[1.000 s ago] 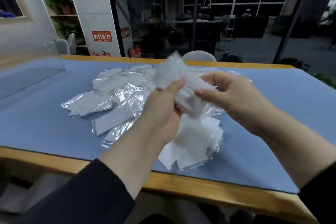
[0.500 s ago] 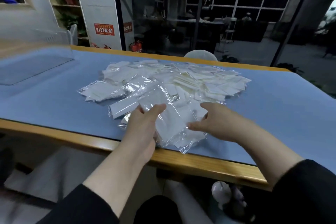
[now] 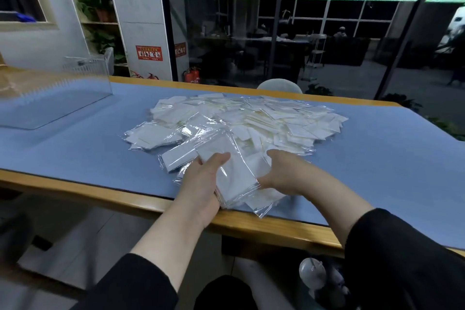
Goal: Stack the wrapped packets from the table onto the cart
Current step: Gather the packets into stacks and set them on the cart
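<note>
A wide pile of clear-wrapped white packets (image 3: 251, 121) lies on the blue table mat (image 3: 75, 153). At the pile's near edge a small bundle of packets (image 3: 234, 173) sits between my hands. My left hand (image 3: 203, 181) holds the bundle's left side, thumb on top. My right hand (image 3: 284, 173) grips its right side, fingers tucked under the wrapping. No cart is in view.
The table's wooden front edge (image 3: 125, 199) runs just below the bundle. A clear acrylic box (image 3: 63, 93) stands at the far left of the mat. A chair back (image 3: 279, 84) shows behind the table, in front of dark glass walls.
A second ago both hands held a packet raised above the pile. They have come down to the table's near edge and now clasp a bundle from both sides.
</note>
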Available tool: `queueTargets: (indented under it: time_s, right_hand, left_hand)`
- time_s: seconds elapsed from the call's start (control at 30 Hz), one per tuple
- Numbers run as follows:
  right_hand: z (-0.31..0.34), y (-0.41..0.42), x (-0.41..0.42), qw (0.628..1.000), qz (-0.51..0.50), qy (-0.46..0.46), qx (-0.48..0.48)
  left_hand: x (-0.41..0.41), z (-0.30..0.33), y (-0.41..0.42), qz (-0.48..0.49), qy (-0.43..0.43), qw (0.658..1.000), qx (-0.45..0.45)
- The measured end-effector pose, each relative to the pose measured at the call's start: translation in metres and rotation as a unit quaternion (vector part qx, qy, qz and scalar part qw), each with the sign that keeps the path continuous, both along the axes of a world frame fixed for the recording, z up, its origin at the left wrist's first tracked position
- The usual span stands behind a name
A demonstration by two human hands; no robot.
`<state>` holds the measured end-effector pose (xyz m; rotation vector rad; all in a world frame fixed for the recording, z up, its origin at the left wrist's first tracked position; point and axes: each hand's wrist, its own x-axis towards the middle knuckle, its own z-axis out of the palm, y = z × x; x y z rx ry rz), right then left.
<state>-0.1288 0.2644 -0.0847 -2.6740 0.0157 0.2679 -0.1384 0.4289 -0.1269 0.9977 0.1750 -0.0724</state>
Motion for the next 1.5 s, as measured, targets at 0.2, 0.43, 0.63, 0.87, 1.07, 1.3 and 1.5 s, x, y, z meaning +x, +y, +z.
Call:
queueTargets:
  time_s: [0.2,0.43,0.63,0.87,1.07,1.3,1.5]
  right_hand:
    - [0.001,0.006,0.002,1.0,-0.006,0.009,0.014]
    - [0.004,-0.002,0.007,0.998,-0.018,-0.016,0.061]
    - [0.006,-0.039,0.008,0.964,-0.098,-0.112,0.221]
    - [0.033,-0.085,-0.01,0.845,-0.048,-0.116,0.52]
    - [0.02,-0.102,-0.02,0.91,-0.028,-0.118,0.398]
    - [0.016,-0.131,-0.038,0.943,0.015,-0.125,0.308]
    - [0.006,-0.161,-0.051,0.881,-0.045,-0.132,0.451]
  left_hand:
    - [-0.002,-0.001,0.0,0.005,-0.008,1.0,-0.004]
    - [-0.002,-0.004,0.0,0.021,-0.013,0.999,-0.028]
    - [0.0,-0.006,-0.001,0.041,-0.016,0.998,-0.051]
    - [0.017,0.0,-0.042,0.068,-0.009,0.997,0.027]
    - [0.017,0.02,-0.115,-0.023,0.018,0.999,-0.043]
    - [0.001,0.018,-0.16,-0.109,-0.022,0.989,-0.095]
    - [-0.007,0.03,-0.193,-0.104,-0.037,0.984,-0.138]
